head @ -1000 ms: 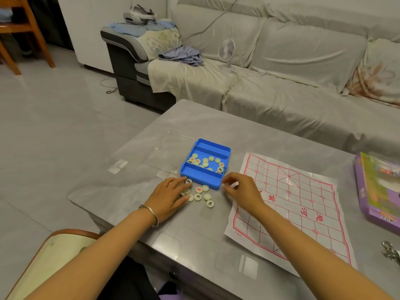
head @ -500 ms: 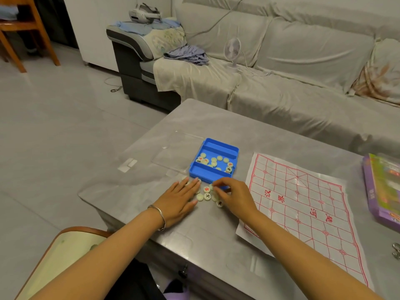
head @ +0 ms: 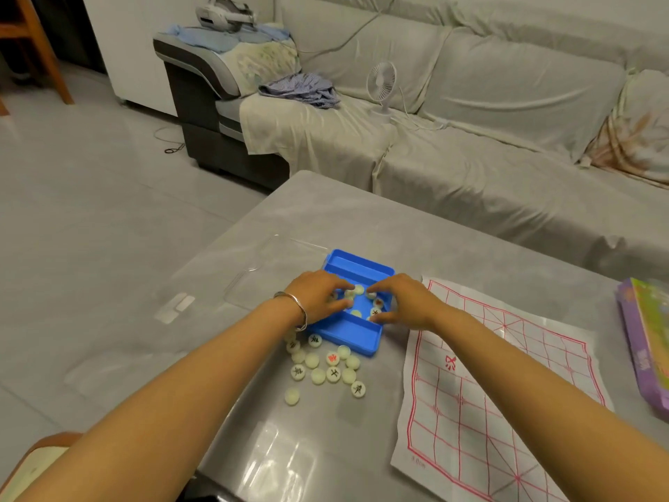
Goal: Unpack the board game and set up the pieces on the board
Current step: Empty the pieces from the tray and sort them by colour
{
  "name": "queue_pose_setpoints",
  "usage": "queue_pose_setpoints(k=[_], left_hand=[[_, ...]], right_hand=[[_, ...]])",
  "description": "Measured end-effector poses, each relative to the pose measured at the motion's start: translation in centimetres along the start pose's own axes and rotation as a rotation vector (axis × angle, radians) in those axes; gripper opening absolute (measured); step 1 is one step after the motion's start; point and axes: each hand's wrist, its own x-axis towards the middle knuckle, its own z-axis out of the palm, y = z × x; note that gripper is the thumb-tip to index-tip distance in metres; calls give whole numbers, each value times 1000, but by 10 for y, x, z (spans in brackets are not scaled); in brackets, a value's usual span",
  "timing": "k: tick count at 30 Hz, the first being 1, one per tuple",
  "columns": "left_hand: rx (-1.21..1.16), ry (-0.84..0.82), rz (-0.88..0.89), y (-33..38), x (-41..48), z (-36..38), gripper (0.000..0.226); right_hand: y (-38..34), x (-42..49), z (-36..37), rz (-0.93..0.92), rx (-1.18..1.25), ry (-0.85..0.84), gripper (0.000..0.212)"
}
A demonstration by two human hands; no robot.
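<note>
Both hands are in the blue tray (head: 345, 336), mid-table. L hand (head: 316, 297) has fingers curved down over the tray pieces (head: 376, 303). R hand (head: 403, 302) is the same, w/ index tip at one piece and thumb low by the near divider. Can't tell if either hand actually pinches anything. Loose pieces (head: 325, 367) sit on the table (head: 362, 226) just near of the tray (some show black or red characters). Paper board (head: 488, 375) lies flat on the right, clear lid (head: 268, 273) on the left.
</note>
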Motion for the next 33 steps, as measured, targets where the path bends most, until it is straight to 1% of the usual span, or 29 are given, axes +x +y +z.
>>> queue_pose_setpoints(k=[3, 5, 8, 11, 13, 16, 20, 22, 25, 27, 30, 33], left_hand=[[116, -122, 6, -1, 22, -4, 58], [55, -210, -37, 0, 33, -8, 58], [-58, -301, -92, 0, 45, -11, 50], [-60, -300, -95, 0, 50, -9, 37], [-96, -285, -82, 1, 51, -6, 32], [-161, -243, -61, 1, 49, -2, 24], [-212, -233, -71, 1, 47, 0, 22], [-240, -226, -80, 1, 47, 2, 19], [-267, -191, -82, 3, 44, 4, 15], [-278, -145, -71, 5, 41, 5, 12], [-308, 7, -34, 7, 30, 5, 9], [-443, 162, -32, 8, 8, -5, 10]], right_hand=[[-5, 19, -9, 2, -186, -105, 68], [-8, 27, -13, 9, -245, -155, 66], [-6, 31, -14, 12, -197, -190, 53], [-2, 30, -16, 17, -89, -190, 42], [-1, 30, -15, 32, -21, -185, 38], [-3, 32, -13, 65, -10, -180, 36], [-2, 33, -12, 89, 64, -186, 28], [-1, 32, -11, 97, 144, -156, 24], [-1, 27, -11, 88, 341, -56, 16], [-2, 22, -12, 74, 432, 9, 15], [-5, 9, -13, 66, 544, 120, 20], [-14, -9, -14, 54, 715, 303, 21]])
